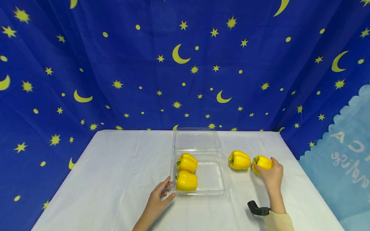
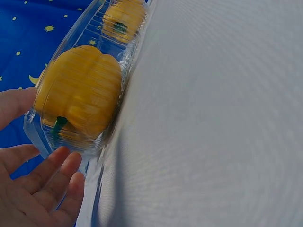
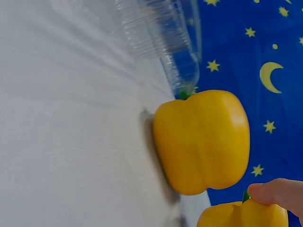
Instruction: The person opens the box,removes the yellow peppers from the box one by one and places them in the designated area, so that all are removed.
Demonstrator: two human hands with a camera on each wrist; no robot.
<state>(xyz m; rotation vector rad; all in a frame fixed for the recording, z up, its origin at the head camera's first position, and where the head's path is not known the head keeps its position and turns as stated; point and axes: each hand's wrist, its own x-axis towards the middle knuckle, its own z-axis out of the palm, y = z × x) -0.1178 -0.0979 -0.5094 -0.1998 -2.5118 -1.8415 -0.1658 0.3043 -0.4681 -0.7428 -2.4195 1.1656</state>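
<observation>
A clear plastic clamshell container (image 1: 212, 192) lies with its lid folded back on the white table. Two yellow bell peppers sit in its left half, one pepper (image 1: 187, 163) behind the other pepper (image 1: 186, 181). My left hand (image 1: 157, 199) is at the container's near left corner, fingers spread and relaxed by its wall. To the right of the container, my right hand (image 1: 271, 173) grips a yellow bell pepper (image 1: 261, 163) between thumb and fingers; the right wrist view shows the thumb on its top by the green stem. Another yellow bell pepper (image 3: 203, 142) lies just left of it.
The container's lid (image 1: 196, 141) extends toward the back edge of the table (image 1: 115, 179). A blue curtain (image 1: 144, 73) with yellow stars and moons hangs behind and at the sides. A black strap mount (image 1: 257, 210) is on my right wrist.
</observation>
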